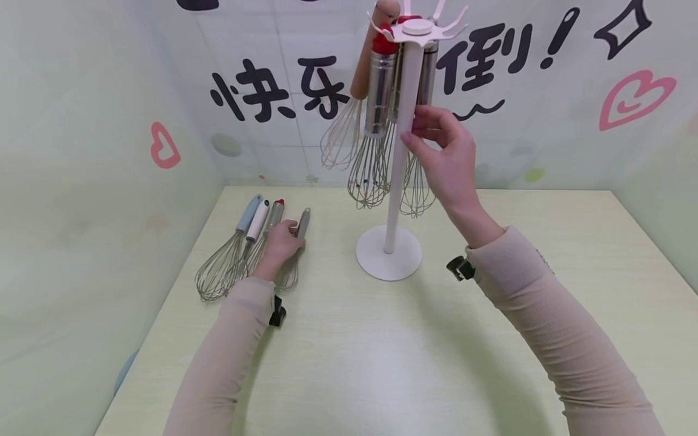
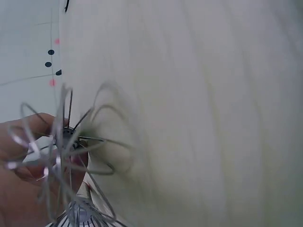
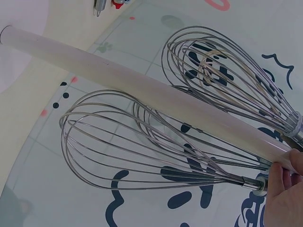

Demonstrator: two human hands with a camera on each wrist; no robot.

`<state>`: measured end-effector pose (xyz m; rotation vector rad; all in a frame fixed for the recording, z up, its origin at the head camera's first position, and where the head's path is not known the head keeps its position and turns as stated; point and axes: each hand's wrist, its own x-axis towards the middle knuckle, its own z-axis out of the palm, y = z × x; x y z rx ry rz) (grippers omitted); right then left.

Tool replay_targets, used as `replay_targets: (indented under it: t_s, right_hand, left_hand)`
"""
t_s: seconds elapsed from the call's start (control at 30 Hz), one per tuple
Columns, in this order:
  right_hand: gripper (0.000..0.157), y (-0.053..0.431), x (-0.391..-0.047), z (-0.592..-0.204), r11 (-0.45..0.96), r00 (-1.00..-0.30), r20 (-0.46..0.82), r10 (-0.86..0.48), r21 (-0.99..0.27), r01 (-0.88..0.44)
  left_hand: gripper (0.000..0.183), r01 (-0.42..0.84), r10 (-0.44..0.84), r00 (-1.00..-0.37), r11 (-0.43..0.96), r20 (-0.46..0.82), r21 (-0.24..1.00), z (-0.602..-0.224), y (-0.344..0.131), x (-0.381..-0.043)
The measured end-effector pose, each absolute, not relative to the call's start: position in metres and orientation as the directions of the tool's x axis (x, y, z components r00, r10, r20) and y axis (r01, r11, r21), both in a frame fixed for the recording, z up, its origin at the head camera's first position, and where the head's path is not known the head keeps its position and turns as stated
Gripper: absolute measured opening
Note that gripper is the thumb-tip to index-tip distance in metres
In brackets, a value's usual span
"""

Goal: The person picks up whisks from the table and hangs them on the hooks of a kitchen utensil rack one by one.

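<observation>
My left hand point(image 1: 282, 242) pinches the grey handle of a whisk point(image 1: 304, 221), rightmost of a row lying on the table. In the left wrist view, that whisk's wire loops point(image 2: 64, 142) stand before the hand point(image 2: 23, 189). Higher up, my right hand point(image 1: 449, 154) holds the white pole point(image 1: 409, 91) of a hanging stand, thumb in front. Whisks hang from the stand's hooks: one with a wooden handle point(image 1: 362, 69), a silver one with a red top point(image 1: 380, 91), others partly behind the pole. Wire balloons point(image 3: 156, 146) flank the pole in the right wrist view.
Left of my left hand lie a blue-handled whisk point(image 1: 249, 213), a white-handled one point(image 1: 258, 221) and a silver one with a red end point(image 1: 275, 213). The stand's round white base point(image 1: 389, 269) rests on the pale table point(image 1: 338, 363). A printed wall point(image 1: 289, 151) rises behind.
</observation>
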<state>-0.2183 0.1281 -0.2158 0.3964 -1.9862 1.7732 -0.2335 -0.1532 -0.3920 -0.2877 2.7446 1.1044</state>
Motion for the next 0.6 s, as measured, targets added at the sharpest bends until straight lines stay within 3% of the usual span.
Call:
replay_targets:
  t_s: [0.6]
  right_hand:
    - [0.034,0.127,-0.216,-0.213,0.148,-0.873,0.480,0.084,-0.873,-0.466]
  left_hand:
    - [0.053,-0.243,-0.131,-0.970,0.548,-0.205,0.801,-0.374,-0.153,-0.233]
